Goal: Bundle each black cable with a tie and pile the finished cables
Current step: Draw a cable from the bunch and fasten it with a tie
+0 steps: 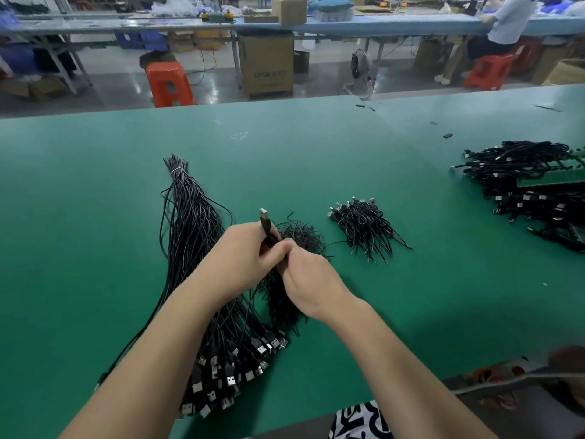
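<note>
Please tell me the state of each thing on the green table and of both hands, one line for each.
Left hand: grips the folded cable, fingers curled.
Right hand: pinches at the same cable.
Folded cable: held above the table, USB plug pointing up.
Long cable bunch: loose, tied only at the far end.
Tie heap: loose on the table.
Small finished pile: bundled, lying still.
Large pile: heaped at right.

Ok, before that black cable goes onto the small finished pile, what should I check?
1. Left hand grips the folded black cable: ok.
2. Right hand pinches at the cable's middle: ok.
3. Thin black tie twisted closed: cannot tell, fingers hide it.
4. Silver USB plug sticks up clear: ok.
5. Small finished pile of bundled cables lies unobstructed on the green mat: ok.
6. Long loose cable bunch still waiting: ok.
</note>
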The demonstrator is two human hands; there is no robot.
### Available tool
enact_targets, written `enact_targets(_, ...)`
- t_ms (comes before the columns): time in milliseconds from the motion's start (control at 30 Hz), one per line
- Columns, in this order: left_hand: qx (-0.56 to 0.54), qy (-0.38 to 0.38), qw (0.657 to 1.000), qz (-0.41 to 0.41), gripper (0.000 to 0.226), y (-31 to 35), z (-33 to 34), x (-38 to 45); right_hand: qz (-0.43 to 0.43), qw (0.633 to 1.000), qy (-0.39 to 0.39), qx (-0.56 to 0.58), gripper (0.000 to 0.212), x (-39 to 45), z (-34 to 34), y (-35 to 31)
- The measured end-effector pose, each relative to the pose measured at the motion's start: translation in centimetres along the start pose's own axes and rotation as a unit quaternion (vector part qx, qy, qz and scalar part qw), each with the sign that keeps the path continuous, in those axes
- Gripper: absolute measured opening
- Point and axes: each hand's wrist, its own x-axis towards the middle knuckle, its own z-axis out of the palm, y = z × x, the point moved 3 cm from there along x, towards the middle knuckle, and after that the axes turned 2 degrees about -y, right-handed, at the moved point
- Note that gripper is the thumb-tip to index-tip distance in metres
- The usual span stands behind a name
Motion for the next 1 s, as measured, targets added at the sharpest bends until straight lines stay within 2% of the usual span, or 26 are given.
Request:
enact_targets(233,-0.022,0.028,0.999,-0.041,0.012,-1.3,0.3,1.0,0.059,0.993,0.004,0.101,0.024,0.9,0.1,-0.6)
enact_targets(433,-0.023,0.033,0.998,-0.045,0.016,-1.3,0.5,1.6,0.053,0.996,0.053,0.045,0.021,0.5,0.6,-0.6)
enact_targets(467,-0.038,0.029,0.998,-0.039,0.015,-1.2,0.7,1.6,0.051,0.996,0.06,0.048,0.021,0.4,0.4,-0.5)
enact_targets(533,-0.145,0.0,0.988,-0.042,0.004,-1.8,1.2,1.3,0.063,0.992,0.073,0.082,0.018,0.3,0.1,0.1)
enact_targets(600,-0.245,-0.041,0.966,-0.073,0.018,-2.8,2.1,0.7,0.094,0.986,0.078,0.112,0.025,0.2,-0.3,0.7)
enact_targets(733,-0.098,-0.057,0.989,-0.096,0.025,-5.3,4.5,-1.1,0.139,0.973,0.059,0.172,0.034,0.0,-0.7,1.8)
enact_targets(867,-0.017,-0.125,0.979,-0.157,0.04,-7.3,6.7,-2.5,0.165,0.965,0.046,0.201,0.04,-0.1,-0.6,2.3)
enact_targets(1000,0.103,-0.154,0.97,-0.158,0.061,-8.5,7.7,-2.9,0.173,0.962,0.038,0.208,0.04,-0.3,-0.3,2.4)
